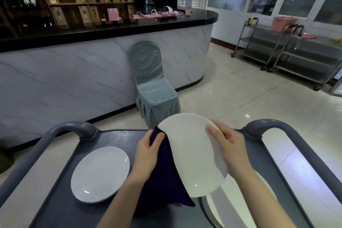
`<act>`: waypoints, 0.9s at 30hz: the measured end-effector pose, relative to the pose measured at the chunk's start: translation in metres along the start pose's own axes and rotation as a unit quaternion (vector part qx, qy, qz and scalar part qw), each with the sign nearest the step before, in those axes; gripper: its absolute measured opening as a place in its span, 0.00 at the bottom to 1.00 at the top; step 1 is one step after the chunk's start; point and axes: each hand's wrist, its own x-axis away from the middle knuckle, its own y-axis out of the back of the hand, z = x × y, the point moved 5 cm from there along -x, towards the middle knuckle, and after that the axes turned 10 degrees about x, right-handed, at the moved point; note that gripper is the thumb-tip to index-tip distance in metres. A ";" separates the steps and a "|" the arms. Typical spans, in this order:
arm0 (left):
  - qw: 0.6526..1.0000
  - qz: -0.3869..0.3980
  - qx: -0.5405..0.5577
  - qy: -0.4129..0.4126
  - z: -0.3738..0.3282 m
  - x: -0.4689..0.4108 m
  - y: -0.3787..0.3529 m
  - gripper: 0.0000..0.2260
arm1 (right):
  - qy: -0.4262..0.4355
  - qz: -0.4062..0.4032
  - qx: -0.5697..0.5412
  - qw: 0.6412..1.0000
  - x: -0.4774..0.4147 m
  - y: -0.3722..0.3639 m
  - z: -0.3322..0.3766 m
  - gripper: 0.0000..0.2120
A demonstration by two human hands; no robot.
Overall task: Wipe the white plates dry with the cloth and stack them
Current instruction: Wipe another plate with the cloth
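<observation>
Item 1: large round glossy white plate [192,153], held tilted in the air above the grey plastic service cart [55,213], at 6 o'clock in the view

Item 2: right hand [227,144], on the plate's 2 o'clock rim, fingers curled over the edge and clamped on it

Item 3: left hand [146,150], at the plate's 10 o'clock, fingers closed on the dark purple cloth [162,172]; the cloth meets the plate's left edge and hangs toward 6 o'clock

Item 4: second round white plate [100,174], flat on the cart at 8 o'clock of the held one, apart from it

Risk: a damp rim gripped by one hand may slip during wiping and strike the cart; the loose cloth tail may drag across the resting plate
</observation>
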 end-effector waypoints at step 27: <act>0.994 -0.029 -0.097 -0.048 0.000 0.010 0.009 0.08 | -0.056 -0.014 0.025 0.998 0.013 -0.007 -0.033 0.10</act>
